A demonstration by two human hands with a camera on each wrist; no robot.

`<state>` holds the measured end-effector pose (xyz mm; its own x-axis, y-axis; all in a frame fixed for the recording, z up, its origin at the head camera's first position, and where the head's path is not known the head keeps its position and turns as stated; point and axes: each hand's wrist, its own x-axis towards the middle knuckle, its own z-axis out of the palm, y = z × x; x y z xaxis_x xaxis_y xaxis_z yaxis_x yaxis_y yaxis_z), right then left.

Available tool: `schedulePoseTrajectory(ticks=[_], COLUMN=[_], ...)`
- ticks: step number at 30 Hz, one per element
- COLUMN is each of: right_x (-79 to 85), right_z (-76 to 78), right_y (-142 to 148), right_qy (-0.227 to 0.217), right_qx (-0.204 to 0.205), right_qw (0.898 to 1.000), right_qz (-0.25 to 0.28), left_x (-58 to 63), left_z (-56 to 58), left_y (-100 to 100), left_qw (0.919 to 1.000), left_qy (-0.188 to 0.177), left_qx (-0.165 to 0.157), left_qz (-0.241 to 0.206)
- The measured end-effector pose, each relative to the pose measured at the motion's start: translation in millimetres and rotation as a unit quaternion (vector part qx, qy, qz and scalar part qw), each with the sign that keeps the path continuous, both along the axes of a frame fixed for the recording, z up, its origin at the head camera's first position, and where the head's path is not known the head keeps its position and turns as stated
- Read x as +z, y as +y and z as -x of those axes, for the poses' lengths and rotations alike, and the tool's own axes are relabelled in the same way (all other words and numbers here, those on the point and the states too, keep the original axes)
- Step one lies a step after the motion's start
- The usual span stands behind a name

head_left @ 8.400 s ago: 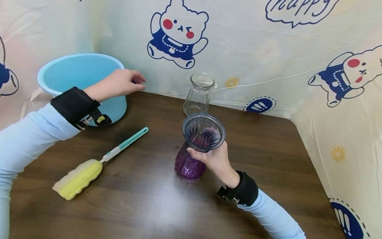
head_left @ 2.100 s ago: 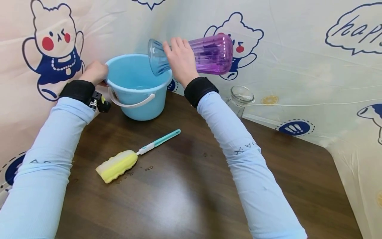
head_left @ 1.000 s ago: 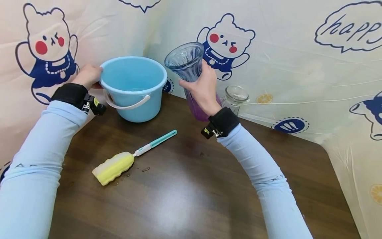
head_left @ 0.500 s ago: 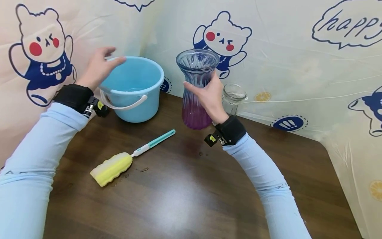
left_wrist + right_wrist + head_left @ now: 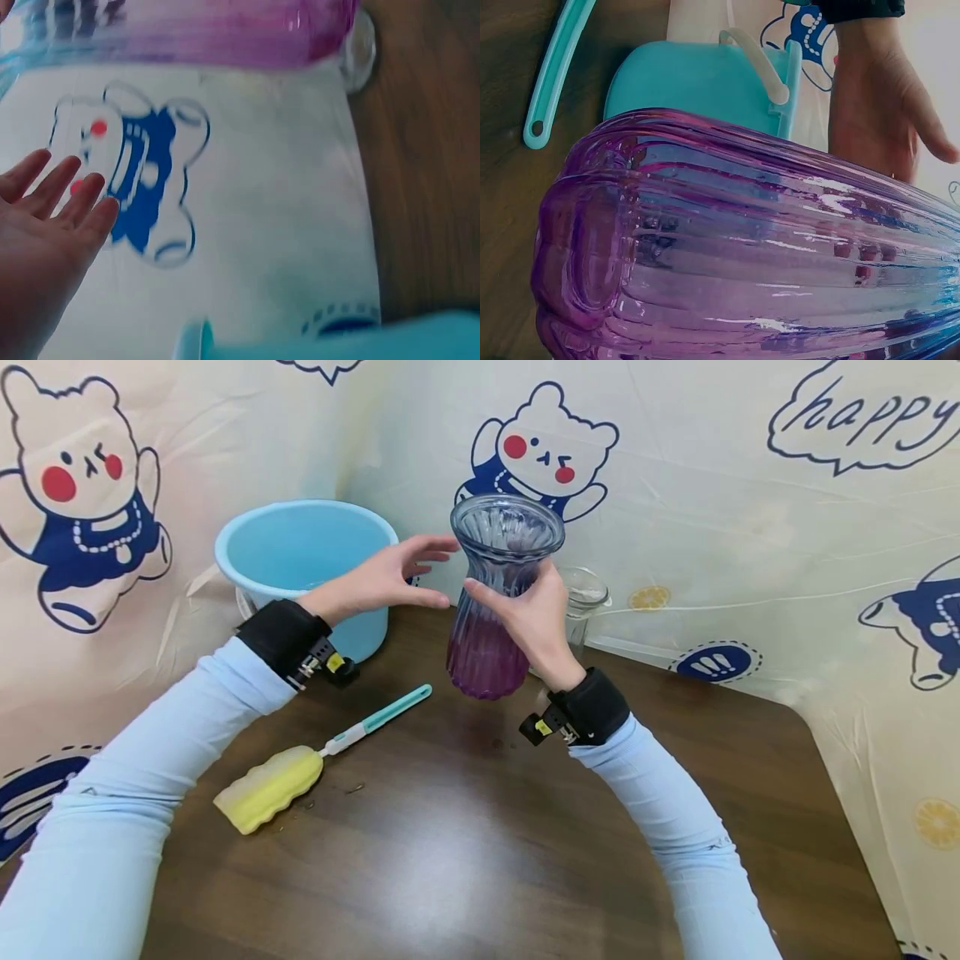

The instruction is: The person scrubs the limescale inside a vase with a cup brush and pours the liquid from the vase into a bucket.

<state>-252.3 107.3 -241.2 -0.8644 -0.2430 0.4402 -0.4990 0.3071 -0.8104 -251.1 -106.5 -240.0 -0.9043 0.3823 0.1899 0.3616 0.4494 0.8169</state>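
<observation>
A ribbed glass vase [image 5: 491, 647], blue at the flared rim and purple at the base, is upright and appears to be just above the table. My right hand [image 5: 538, 614] grips its narrow neck, thumb toward the front. Reaching in from the left, my left hand [image 5: 382, 578] has its fingers extended and spread close to the neck, apparently not touching. In the left wrist view, the open palm [image 5: 49, 240] faces the vase [image 5: 225, 34]. The right wrist view shows the vase [image 5: 727, 247] in front of the left hand [image 5: 874, 105].
Behind my left arm stands a light blue bucket [image 5: 367, 635]. A bottle brush [image 5: 273, 785] with a yellow and white sponge head lies on the wooden table [image 5: 450, 860]. A clear glass pitcher [image 5: 585, 589] is partly hidden behind the right hand. Water drops lie near the brush.
The vase went from tilted over the bucket back to upright, then slightly nearer me. My left hand let go of the bucket rim and moved right, toward the vase.
</observation>
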Motion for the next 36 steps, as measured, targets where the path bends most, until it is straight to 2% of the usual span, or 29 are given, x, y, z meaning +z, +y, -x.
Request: schedulePoseTrajectory(ticks=[5,10,14,19,27,33,36], right_x=[-0.5,-3.5,-5.2,0.9,-4.1,-12.5,-16.9], right_z=[-3.3,-7.8,-14.2,-31.1,-44.6,-48.2,-49.9], right_y=[8,17,28,43,69,93,107], right_qy=[0.005,0.001,0.002,0.013,0.009,0.001,-0.002], right_qx=[0.000,-0.016,0.003,0.023,-0.007,-0.023,-0.035], right_qw=[1.000,1.000,0.999,0.996,0.998,0.998,0.998], right_qz=[0.017,0.020,0.054,0.084,0.060,0.056,0.060], left_x=[-4.6,-11.1,-16.3,-22.4,-32.9,-39.3,-42.4], left_z=[0.9,2.7,4.4,7.3,7.7,7.0,7.6], left_y=[26,46,63,83,112,137,152], left_qw=[0.9977,0.9937,0.9907,0.9896,0.9900,0.9911,0.9897], left_qy=[-0.005,-0.011,-0.007,0.012,0.021,0.007,0.001], left_qx=[-0.062,-0.091,-0.103,-0.114,-0.121,-0.121,-0.131], left_qz=[-0.025,-0.064,-0.089,-0.087,-0.069,-0.056,-0.058])
